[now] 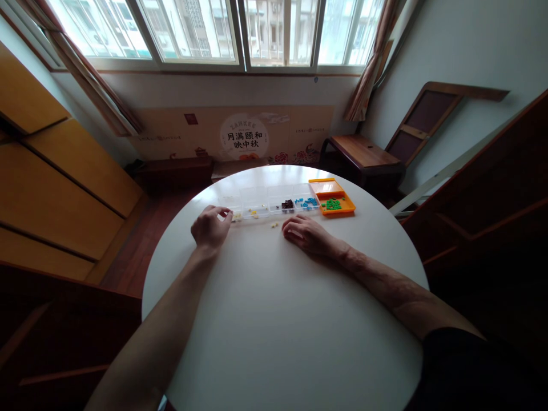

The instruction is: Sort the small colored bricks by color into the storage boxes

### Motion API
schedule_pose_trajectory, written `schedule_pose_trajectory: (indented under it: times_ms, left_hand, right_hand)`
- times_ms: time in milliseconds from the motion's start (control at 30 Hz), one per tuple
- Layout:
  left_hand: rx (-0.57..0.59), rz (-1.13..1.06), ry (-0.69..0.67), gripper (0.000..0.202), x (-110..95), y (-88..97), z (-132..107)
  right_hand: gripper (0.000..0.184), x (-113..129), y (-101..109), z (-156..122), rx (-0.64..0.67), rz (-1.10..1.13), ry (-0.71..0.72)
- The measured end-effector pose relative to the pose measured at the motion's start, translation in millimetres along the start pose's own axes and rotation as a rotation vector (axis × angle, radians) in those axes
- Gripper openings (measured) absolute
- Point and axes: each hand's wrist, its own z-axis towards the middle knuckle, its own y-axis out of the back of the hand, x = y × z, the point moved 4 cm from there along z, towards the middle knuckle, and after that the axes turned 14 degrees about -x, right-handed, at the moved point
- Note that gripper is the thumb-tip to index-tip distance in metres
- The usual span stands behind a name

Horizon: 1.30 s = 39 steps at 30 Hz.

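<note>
My left hand [212, 227] is at the left end of a row of clear plastic boxes [274, 214], thumb and fingertips pinched together over the leftmost one; anything between them is too small to make out. Pale pieces [237, 217] lie by those fingertips. My right hand [309, 235] rests on the table in front of the row, fingers curled and tips close together; what they hold, if anything, is hidden. Just left of its fingertips are a few small yellow pieces [274, 225]. Other boxes hold yellow pieces [253, 212], dark pieces [287, 204] and blue pieces [306, 202].
An orange box [338, 212] with its lid raised holds green pieces [333, 204] at the row's right end. All this stands near the far edge of a round white table [274, 319]. Beyond are a wooden chair [363, 151], a printed cardboard panel [171, 128] and windows.
</note>
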Motion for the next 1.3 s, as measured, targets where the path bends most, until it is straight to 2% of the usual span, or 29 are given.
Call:
schedule_pose_trajectory:
  times_ms: [100, 200, 300, 367, 433, 567, 867, 1133, 1300]
  left_hand:
    - [0.000, -0.007, 0.002, 0.020, -0.7, 0.9, 0.5]
    - [-0.009, -0.055, -0.014, 0.019, -3.4, 2.0, 0.6]
    - [0.023, -0.191, -0.099, 0.020, -13.4, 1.1, -4.4]
    - [0.100, -0.329, -0.193, 0.022, -25.7, -1.0, -12.7]
    - [0.225, -0.480, -0.302, 0.024, -41.2, -3.6, -24.8]
    - [0.372, -0.665, -0.388, 0.026, -65.8, -6.3, -46.1]
    - [0.596, -0.864, -0.263, 0.032, -86.3, -13.9, -70.0]
    - [0.559, -0.920, -0.170, 0.037, -88.8, -17.4, -70.3]
    - [0.542, -0.929, -0.131, 0.033, -88.6, -18.3, -69.9]
  right_hand:
    - [0.003, -3.4, -1.6, -2.2, 0.003, -0.029, 0.006]
    - [0.010, -4.6, -1.0, -2.6, -0.030, -0.054, -0.013]
    - [0.016, -2.1, 0.5, -1.7, -0.068, -0.054, -0.004]
    - [0.015, -0.1, 1.1, -1.2, -0.080, -0.042, 0.009]
    - [0.011, 0.6, 1.6, -1.1, -0.085, -0.028, 0.007]
    - [0.004, 0.9, 2.9, -0.9, -0.097, 0.023, -0.005]
    - [0.006, 10.1, 6.5, 2.4, -0.163, 0.003, 0.112]
    - [0.009, 12.2, 9.0, 2.3, -0.147, 0.015, 0.079]
    - [0.009, 12.5, 11.2, 1.8, -0.202, 0.024, 0.109]
